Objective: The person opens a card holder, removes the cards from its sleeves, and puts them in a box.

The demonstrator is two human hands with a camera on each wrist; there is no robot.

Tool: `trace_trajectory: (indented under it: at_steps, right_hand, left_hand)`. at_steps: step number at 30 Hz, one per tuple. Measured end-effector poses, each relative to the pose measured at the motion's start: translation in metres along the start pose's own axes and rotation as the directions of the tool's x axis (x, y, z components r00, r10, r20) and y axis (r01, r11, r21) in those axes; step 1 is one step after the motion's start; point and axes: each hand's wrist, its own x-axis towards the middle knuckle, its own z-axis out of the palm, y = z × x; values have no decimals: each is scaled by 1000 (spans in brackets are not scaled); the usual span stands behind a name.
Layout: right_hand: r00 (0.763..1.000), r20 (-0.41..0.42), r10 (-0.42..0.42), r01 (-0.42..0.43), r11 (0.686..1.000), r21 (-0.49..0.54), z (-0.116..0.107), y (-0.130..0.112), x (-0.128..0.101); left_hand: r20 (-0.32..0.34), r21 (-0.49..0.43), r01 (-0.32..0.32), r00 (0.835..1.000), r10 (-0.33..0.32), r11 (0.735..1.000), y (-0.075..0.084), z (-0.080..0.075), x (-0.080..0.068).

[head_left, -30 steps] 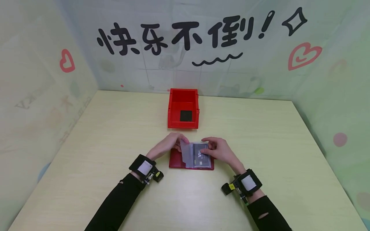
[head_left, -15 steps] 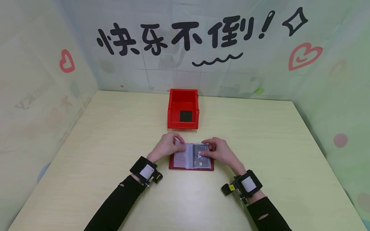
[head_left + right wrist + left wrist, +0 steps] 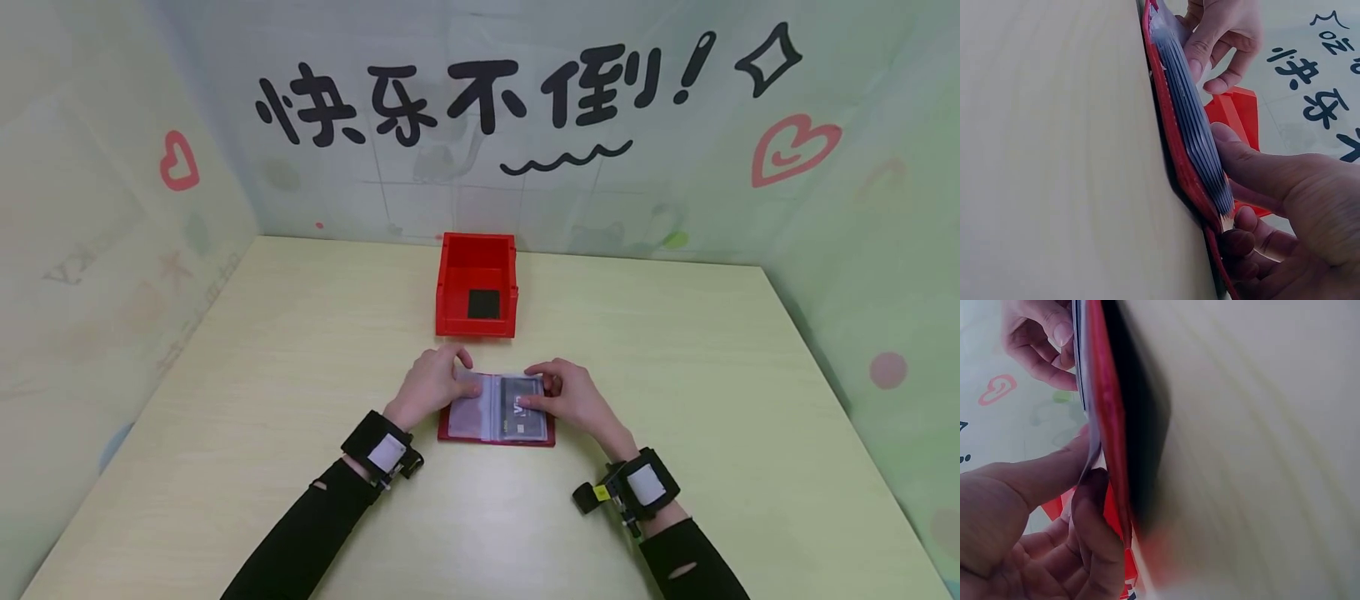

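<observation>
A card holder [image 3: 497,429] with a red cover lies spread open on the table, its clear sleeves turned to both sides. Dark cards sit in the right-hand stack [image 3: 1194,119], the top one [image 3: 523,421] printed with white letters. At the upper left, my left hand [image 3: 431,383] pinches a clear sleeve page [image 3: 1093,434] between thumb and forefinger. My right hand [image 3: 573,400] grips the right side of the holder, thumb on the top card's sleeve and fingers curled at the far edge. In the right wrist view, some of its fingertips are hidden behind the pages.
Behind the card holder stands a red bin [image 3: 477,250] with a dark square [image 3: 483,304] on its front inside. A printed backdrop [image 3: 420,192] encloses the pale wooden table [image 3: 660,333] at the back and sides.
My left hand has turned a clear sleeve over to the left, and it now lies nearly flat on the left cover. The right hand has stayed in place on the holder.
</observation>
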Motion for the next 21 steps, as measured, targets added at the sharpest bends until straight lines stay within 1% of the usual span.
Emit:
trace_trajectory:
  at_steps: [3, 7, 13, 18, 21]
  right_hand:
    - [1000, -7, -4, 4, 1000, 0, 1, 1, 0]
    - [1000, -12, -4, 4, 1000, 4, 2, 2, -1]
    - [1000, -12, 14, -13, 1000, 24, 3, 1, 0]
    - [999, -8, 31, -31, 999, 41, 2, 0, 0]
    - [999, -4, 49, -48, 997, 54, 0, -1, 1]
  left_hand:
    - [-5, 25, 4, 1000, -4, 1000, 0, 1, 0]
    - [-1, 31, 22, 1000, -22, 999, 0, 1, 0]
    - [-6, 56, 36, 999, -36, 998, 0, 1, 1]
    - [-35, 75, 12, 999, -9, 997, 1, 2, 1]
    - [-23, 64, -29, 999, 30, 998, 5, 3, 0]
